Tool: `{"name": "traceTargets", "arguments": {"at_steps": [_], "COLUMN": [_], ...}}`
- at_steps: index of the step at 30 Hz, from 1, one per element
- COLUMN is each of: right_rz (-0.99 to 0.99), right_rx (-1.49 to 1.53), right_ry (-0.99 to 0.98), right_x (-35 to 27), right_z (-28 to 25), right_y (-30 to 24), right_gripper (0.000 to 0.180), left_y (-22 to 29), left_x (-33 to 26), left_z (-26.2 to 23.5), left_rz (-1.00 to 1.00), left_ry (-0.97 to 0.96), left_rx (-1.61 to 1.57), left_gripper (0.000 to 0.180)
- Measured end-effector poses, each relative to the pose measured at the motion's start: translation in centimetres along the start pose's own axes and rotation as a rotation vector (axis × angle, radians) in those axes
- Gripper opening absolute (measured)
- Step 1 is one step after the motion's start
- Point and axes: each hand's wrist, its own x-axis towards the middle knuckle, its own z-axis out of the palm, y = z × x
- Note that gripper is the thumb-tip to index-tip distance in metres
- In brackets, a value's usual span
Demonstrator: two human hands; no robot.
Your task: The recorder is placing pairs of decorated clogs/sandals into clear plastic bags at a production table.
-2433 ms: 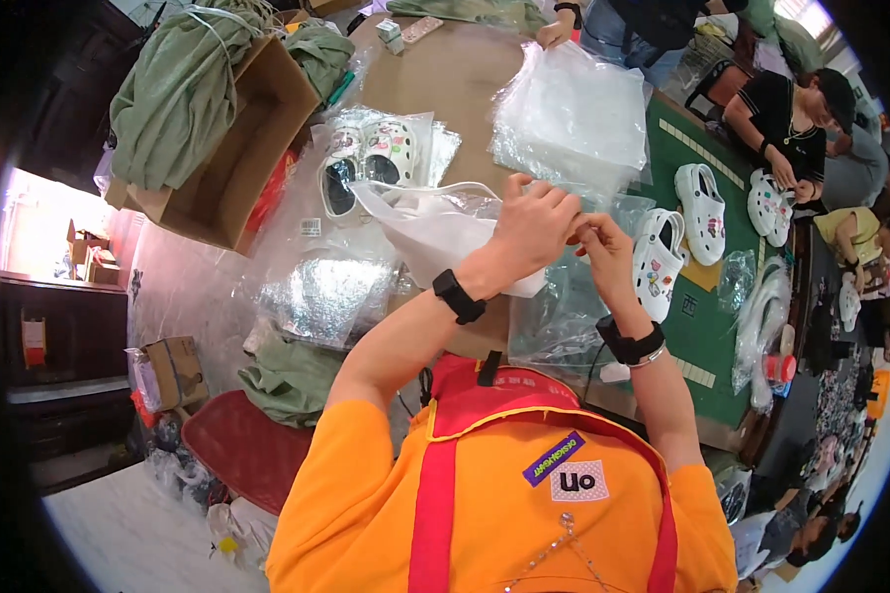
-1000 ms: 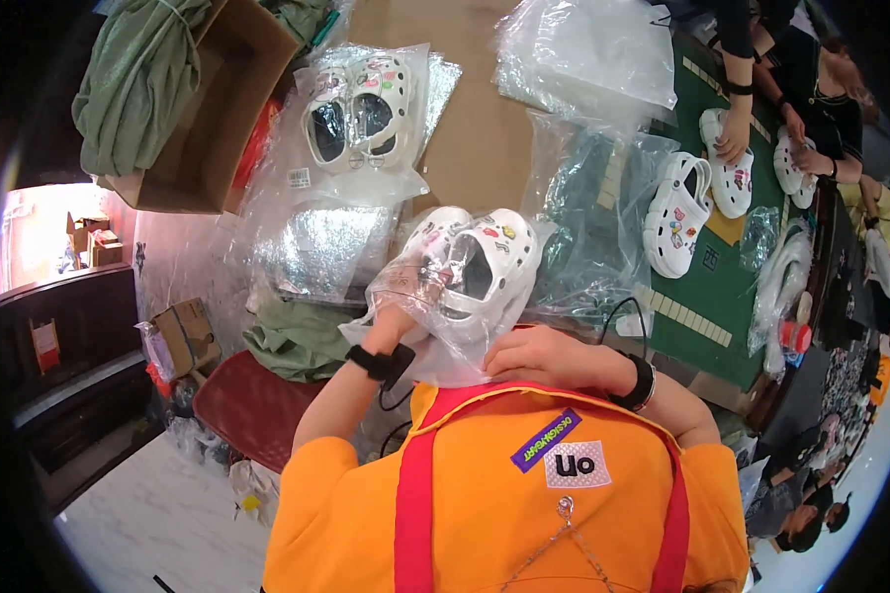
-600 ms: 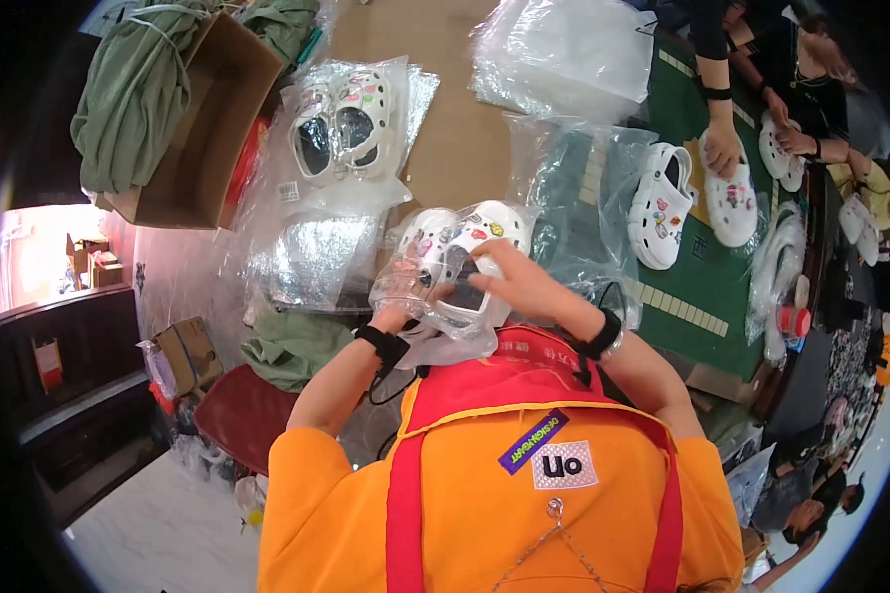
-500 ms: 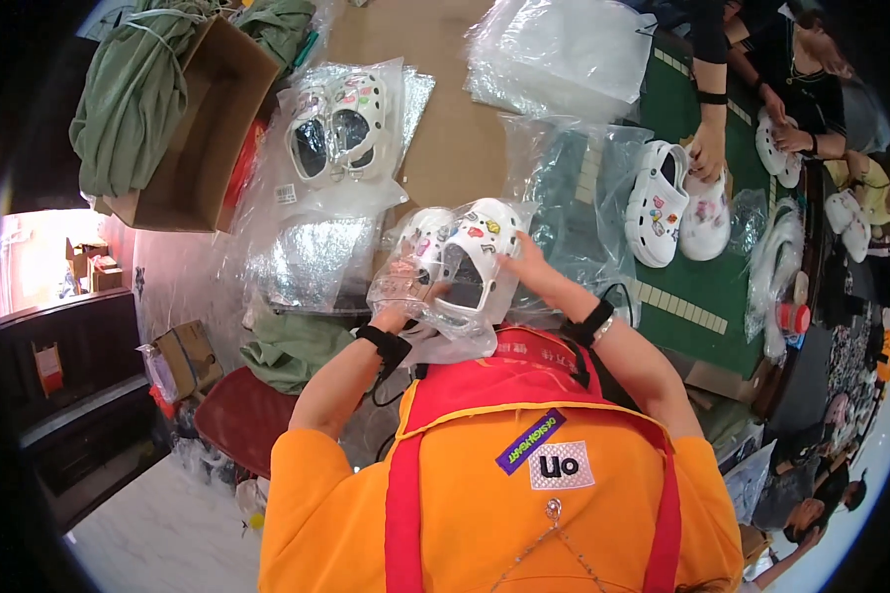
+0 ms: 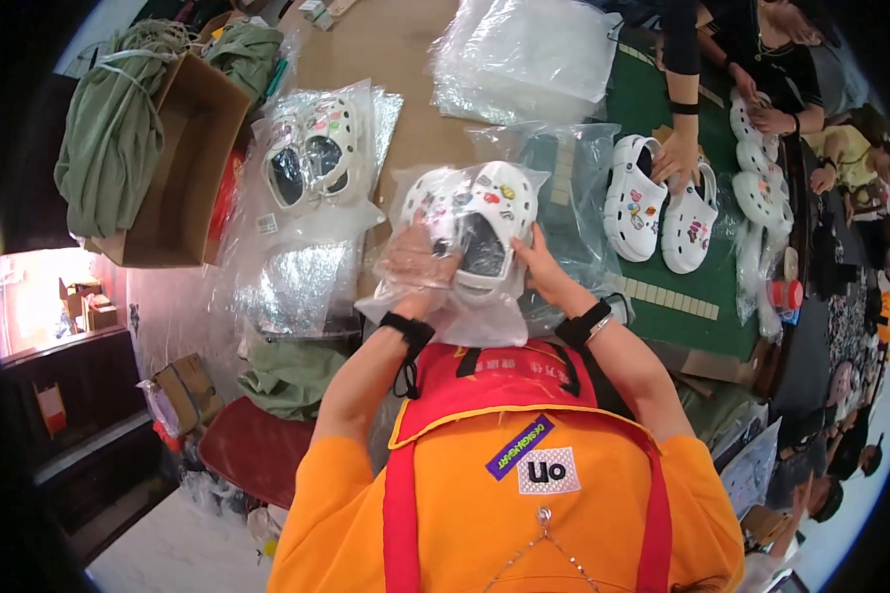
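A pair of white clogs with colourful charms sits in a clear plastic bag, held up before my chest at the table's near edge. My left hand is inside the bag, its fingers closed on the left clog, seen through the film. From the other side my right hand grips the right clog's edge, thumb on top; its other fingers are partly hidden. To the left, another bagged pair of white clogs lies on a pile of clear and silvery bags.
A stack of clear bags lies at the far middle. On the green mat at right, a co-worker's hand touches a pair of white clogs. An open cardboard box with green cloth stands at left.
The bagged clogs in my hands have risen and come more upright. My left hand has reached further into the bag. The co-worker's right clog now lies tilted beside its mate.
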Motion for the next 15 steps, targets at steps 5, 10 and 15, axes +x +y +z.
{"name": "traceTargets", "arguments": {"at_steps": [5,10,15], "right_rz": [0.168,0.514,0.419], "right_rx": [-0.274,-0.197,-0.239], "right_ry": [0.074,-0.189,-0.102], "right_x": [-2.6,-4.0,-4.8], "right_z": [-1.7,-3.3,-2.3], "right_y": [2.7,4.2,3.8], "right_gripper": [0.084,0.064,0.030], "left_y": [0.1,-2.7,-6.1], "left_x": [0.7,-2.2,-5.4], "left_z": [4.3,5.5,5.7], "left_rz": [-0.048,0.188,-0.102], "left_ry": [-0.181,0.025,-0.339], "left_rx": [0.050,-0.188,-0.764], "left_gripper": [0.079,0.077,0.095]}}
